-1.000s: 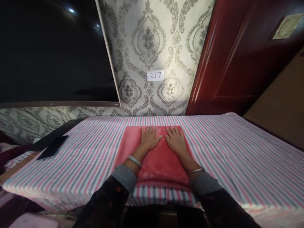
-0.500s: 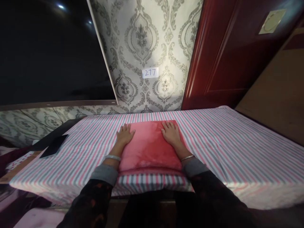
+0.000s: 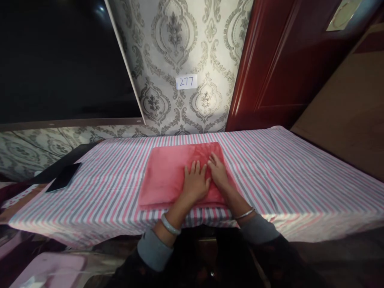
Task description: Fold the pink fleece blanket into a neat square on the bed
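A folded pinkish-red plush cloth lies flat on the striped tablecloth, near the table's front edge. My left hand rests on its middle right part with the fingers spread. Beside it, my right hand lies on the cloth's right side, fingers stretched out and the thumb side close to my left hand. Both hands are empty and press on top of the cloth. A bangle circles each wrist.
A dark phone lies at the table's left end. Behind the table are a patterned wall with a paper label, a large black screen and a dark red door. A pink stool stands low at the left.
My left hand has moved right from the cloth's left edge to its middle right. My right hand has shifted only slightly and turned. The view has tilted down a little.
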Tool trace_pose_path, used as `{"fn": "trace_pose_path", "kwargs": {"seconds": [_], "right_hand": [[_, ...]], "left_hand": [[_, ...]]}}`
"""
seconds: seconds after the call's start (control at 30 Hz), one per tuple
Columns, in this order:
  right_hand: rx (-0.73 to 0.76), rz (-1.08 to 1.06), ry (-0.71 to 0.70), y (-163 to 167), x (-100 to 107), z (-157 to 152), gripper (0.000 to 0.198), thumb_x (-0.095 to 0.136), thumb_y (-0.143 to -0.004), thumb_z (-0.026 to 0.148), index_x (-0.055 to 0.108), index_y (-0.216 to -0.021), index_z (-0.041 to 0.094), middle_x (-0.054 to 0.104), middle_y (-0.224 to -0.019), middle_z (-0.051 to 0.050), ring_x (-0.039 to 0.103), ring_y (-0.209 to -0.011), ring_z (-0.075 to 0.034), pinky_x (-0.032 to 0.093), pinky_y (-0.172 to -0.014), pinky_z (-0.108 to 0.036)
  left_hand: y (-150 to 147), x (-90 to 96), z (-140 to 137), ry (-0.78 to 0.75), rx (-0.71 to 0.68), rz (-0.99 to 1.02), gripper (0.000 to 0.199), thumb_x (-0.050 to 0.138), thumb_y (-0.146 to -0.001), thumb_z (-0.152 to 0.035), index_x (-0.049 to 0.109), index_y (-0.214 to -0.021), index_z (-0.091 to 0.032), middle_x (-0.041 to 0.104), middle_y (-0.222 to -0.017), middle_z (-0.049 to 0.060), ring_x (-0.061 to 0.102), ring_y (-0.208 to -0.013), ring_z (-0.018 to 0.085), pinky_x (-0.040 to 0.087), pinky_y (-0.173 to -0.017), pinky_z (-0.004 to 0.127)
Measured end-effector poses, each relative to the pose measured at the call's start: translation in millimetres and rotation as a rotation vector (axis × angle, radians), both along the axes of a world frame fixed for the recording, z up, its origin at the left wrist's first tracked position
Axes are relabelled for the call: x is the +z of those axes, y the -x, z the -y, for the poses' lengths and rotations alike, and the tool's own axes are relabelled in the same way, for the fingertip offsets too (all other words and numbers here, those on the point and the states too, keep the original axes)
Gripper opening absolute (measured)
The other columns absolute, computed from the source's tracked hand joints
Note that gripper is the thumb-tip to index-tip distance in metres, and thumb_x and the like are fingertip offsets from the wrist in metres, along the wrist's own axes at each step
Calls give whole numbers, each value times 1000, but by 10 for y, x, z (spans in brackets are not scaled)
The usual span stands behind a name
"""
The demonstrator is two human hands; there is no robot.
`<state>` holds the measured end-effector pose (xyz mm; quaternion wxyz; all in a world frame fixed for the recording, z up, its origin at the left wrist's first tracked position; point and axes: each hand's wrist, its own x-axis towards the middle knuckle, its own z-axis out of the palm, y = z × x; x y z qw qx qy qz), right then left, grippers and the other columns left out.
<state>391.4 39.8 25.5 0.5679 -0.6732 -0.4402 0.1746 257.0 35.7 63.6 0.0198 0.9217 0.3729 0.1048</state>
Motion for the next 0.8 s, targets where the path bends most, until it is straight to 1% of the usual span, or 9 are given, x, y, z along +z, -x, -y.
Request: {"fn": "trace_pose_path", "kwargs": {"seconds": [0.07, 0.13, 0.23, 0.33, 0.43, 0.53, 0.6, 0.7, 0.8], "right_hand": [[8, -29, -34, 58, -126, 48, 68, 36, -90, 23, 32, -157, 13, 40, -157, -14, 42, -142, -20, 40, -113, -40], [14, -36, -78, 75, -194, 60, 67, 39, -88, 24, 37, -155, 14, 40, -158, -14, 41, -143, -21, 39, -114, -41], [16, -61, -109, 52, -214, 55, 64, 42, -89, 26, 41, -152, 16, 41, -157, -13, 42, -142, -22, 39, -115, -43], [26, -59, -127, 21, -214, 56, 61, 42, -90, 29, 44, -150, 16, 43, -156, -13, 43, -142, -22, 38, -116, -44], [43, -6, -126, -8, -228, 63, 57, 41, -91, 30, 49, -146, 16, 43, -156, -12, 40, -144, -22, 36, -117, -43], [46, 38, -78, -33, -238, 66, 55, 40, -92, 29, 51, -145, 17, 43, -156, -11, 39, -144, -20, 37, -117, -43], [42, 48, -60, -42, -234, 70, 54, 39, -93, 29, 52, -144, 17, 42, -156, -11, 40, -144, -19, 37, -116, -41], [31, 37, -82, -35, -215, 80, 52, 40, -94, 29, 54, -141, 14, 45, -154, -13, 41, -143, -19, 36, -117, -39], [16, 35, -103, -13, -188, 84, 50, 41, -93, 28, 56, -139, 14, 49, -151, -13, 44, -141, -20, 36, -117, -39]], "left_hand": [[-9, -155, 77, -20, -16, -3, 62, 36, -100, -41, 34, -156, -15, 30, -163, 18, 21, -153, 33, 17, -121, 61], [27, -228, 80, -35, -16, 7, 62, 35, -100, -43, 34, -156, -16, 30, -163, 18, 22, -153, 32, 18, -122, 59], [132, -214, 36, -12, -9, -3, 63, 36, -100, -48, 37, -155, -19, 30, -164, 15, 22, -153, 32, 20, -122, 56], [324, -167, 4, -4, 34, -18, 64, 37, -99, -53, 37, -155, -23, 30, -164, 13, 21, -153, 32, 19, -123, 54], [618, -156, -25, -12, 142, -62, 65, 38, -98, -54, 38, -155, -23, 28, -165, 12, 19, -154, 31, 16, -124, 54], [951, -171, -76, -42, 286, -124, 65, 39, -98, -53, 38, -155, -22, 25, -166, 13, 18, -154, 31, 15, -124, 53], [1153, -186, -117, -75, 366, -156, 65, 38, -98, -51, 37, -155, -21, 25, -166, 13, 18, -154, 31, 15, -124, 53], [1400, -218, -175, -110, 450, -169, 64, 35, -99, -48, 35, -156, -20, 25, -166, 13, 19, -154, 31, 20, -122, 55], [1596, -260, -225, -60, 523, -149, 62, 28, -101, -42, 31, -157, -17, 27, -165, 15, 25, -152, 30, 28, -119, 55]]}}
